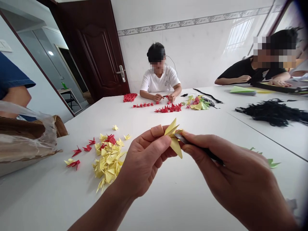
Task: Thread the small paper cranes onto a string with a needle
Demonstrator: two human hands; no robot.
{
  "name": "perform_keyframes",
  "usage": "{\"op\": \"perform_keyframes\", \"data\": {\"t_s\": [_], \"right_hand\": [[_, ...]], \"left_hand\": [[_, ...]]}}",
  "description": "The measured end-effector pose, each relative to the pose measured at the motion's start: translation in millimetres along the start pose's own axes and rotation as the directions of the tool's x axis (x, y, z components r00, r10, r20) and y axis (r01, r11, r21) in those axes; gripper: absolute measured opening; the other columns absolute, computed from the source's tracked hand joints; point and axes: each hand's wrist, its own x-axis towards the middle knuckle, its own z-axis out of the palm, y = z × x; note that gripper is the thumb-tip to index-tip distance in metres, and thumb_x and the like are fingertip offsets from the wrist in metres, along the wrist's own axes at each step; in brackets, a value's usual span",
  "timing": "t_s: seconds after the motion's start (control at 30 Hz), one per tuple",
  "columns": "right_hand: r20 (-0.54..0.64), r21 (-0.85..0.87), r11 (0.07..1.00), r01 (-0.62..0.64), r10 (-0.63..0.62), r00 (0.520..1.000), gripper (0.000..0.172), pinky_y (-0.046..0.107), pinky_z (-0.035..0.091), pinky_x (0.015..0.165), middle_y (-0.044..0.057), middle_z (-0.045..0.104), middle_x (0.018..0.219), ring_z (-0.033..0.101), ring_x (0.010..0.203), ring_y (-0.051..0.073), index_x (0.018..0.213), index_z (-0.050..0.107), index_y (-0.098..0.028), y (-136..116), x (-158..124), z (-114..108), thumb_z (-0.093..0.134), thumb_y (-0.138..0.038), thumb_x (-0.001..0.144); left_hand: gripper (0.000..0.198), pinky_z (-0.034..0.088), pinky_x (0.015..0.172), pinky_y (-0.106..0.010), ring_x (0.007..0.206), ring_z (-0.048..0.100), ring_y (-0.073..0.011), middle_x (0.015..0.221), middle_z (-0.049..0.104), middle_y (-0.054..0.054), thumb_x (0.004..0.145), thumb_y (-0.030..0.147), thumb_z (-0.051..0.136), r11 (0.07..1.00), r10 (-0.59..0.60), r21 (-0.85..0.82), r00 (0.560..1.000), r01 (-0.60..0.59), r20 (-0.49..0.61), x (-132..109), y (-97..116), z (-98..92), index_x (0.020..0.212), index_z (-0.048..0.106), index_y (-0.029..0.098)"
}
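Head cam view looking down a long white counter (55, 195) in a tiled room, with a dark wooden door (96, 48) at the upper left of the frame. Across the counter, a person in a white T-shirt (160, 80) has both hands on something small, with rows of red paper cranes (168, 108) in front of them. At the upper right, a person in a black shirt (245, 70) leans over the counter. There's a big tangle of black string (271, 112) at the right and a cardboard box (24, 141) with clear plastic over it at the far left.

Closer in, a heap of yellow paper cranes (107, 162) with some red ones (87, 148) around it sits just left of the hands, probably so they're easy to reach. The left hand (144, 160) holds a folded yellow paper crane (173, 136) up off the counter, its fingers (146, 138) and thumb pinching it, I'd guess to keep it steady. The right hand (231, 170) grips a slim dark tool (207, 154), maybe tweezers, with its metal tip (179, 138) at the crane's folds. So the crane sits right between both sets of fingers. There's also a tan wrap (157, 130) on the left index finger.
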Motion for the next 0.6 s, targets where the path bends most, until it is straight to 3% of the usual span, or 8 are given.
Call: {"op": "perform_keyframes", "data": {"t_s": [0.17, 0.27, 0.33, 0.4, 0.47, 0.53, 0.6], "right_hand": [[-0.029, 0.004, 1.000, 0.006, -0.006, 1.000, 0.014, 0.021, 0.048, 0.061, -0.002, 0.071, 0.083, 0.064, 0.065, 0.011, 0.095, 0.065, -0.022, 1.9, -1.1, 3.2, 0.056, -0.017, 0.084], [0.021, -0.004, 1.000, -0.012, 0.012, 1.000, 0.013, 0.022, 0.047, 0.060, -0.001, 0.071, 0.081, 0.064, 0.066, 0.013, 0.091, 0.066, -0.022, 2.6, 0.5, 3.5, 0.055, -0.020, 0.085], [0.055, 0.006, 0.999, -0.053, 0.053, 0.997, 0.014, 0.023, 0.046, 0.059, 0.000, 0.071, 0.081, 0.063, 0.064, 0.013, 0.092, 0.066, -0.022, 6.8, 1.5, 5.2, 0.054, -0.023, 0.085], [0.092, 0.058, 0.985, -0.162, 0.156, 0.983, 0.016, 0.024, 0.046, 0.059, 0.002, 0.070, 0.080, 0.062, 0.064, 0.014, 0.094, 0.066, -0.021, 17.3, 0.1, 11.3, 0.056, -0.027, 0.083], [0.173, 0.167, 0.917, -0.361, 0.333, 0.927, 0.021, 0.024, 0.044, 0.054, 0.003, 0.069, 0.075, 0.059, 0.061, 0.014, 0.095, 0.066, -0.020, 34.3, -6.3, 24.0, 0.058, -0.033, 0.080], [0.275, 0.315, 0.751, -0.580, 0.513, 0.813, 0.028, 0.023, 0.040, 0.047, 0.003, 0.066, 0.071, 0.051, 0.054, 0.012, 0.092, 0.065, -0.018, 54.3, -18.6, 42.4, 0.059, -0.041, 0.078], [0.375, 0.398, 0.554, -0.731, 0.629, 0.681, 0.034, 0.021, 0.035, 0.042, 0.005, 0.063, 0.073, 0.044, 0.050, 0.009, 0.085, 0.064, -0.016, 72.1, -34.5, 62.4, 0.060, -0.048, 0.075]], "left_hand": [[0.008, 0.052, 0.062, -0.016, 0.068, 0.062, -0.0072, 0.076, 0.069, 0.000, 0.074, 0.014, 0.064, 1.000, -0.007, -0.008, 1.000, 0.007, -0.019, -0.5, -2.0, 3.2, 0.081, 0.067, 0.015], [0.004, 0.050, 0.061, -0.017, 0.066, 0.062, -0.0073, 0.073, 0.068, 0.001, 0.074, 0.015, 0.063, 1.000, 0.010, 0.014, 0.999, -0.009, -0.052, 6.2, -4.1, -2.8, 0.077, 0.065, 0.016], [0.007, 0.050, 0.064, -0.017, 0.069, 0.062, -0.0078, 0.078, 0.069, 0.000, 0.074, 0.017, 0.063, 0.992, 0.059, 0.119, 0.992, -0.046, -0.109, 15.7, -7.3, -16.5, 0.080, 0.065, 0.017], [0.016, 0.049, 0.065, -0.018, 0.075, 0.062, -0.0090, 0.088, 0.069, -0.003, 0.074, 0.020, 0.063, 0.936, 0.147, 0.342, 0.973, -0.079, -0.177, 27.0, -14.0, -38.7, 0.090, 0.064, 0.018], [0.028, 0.050, 0.069, -0.021, 0.083, 0.063, -0.0122, 0.100, 0.068, -0.006, 0.073, 0.022, 0.064, 0.778, 0.264, 0.624, 0.940, -0.074, -0.218, 36.7, -24.9, -64.8, 0.100, 0.061, 0.017], [0.029, 0.051, 0.074, -0.025, 0.086, 0.063, -0.0144, 0.103, 0.067, -0.010, 0.075, 0.022, 0.061, 0.502, 0.390, 0.862, 0.906, -0.062, -0.162, 41.9, -38.3, -88.0, 0.104, 0.058, 0.014], [0.026, 0.051, 0.076, -0.028, 0.084, 0.064, -0.0157, 0.100, 0.068, -0.011, 0.075, 0.020, 0.061, 0.382, 0.417, 0.924, 0.896, -0.024, -0.150, 43.1, -51.2, -102.9, 0.099, 0.059, 0.012]]}}
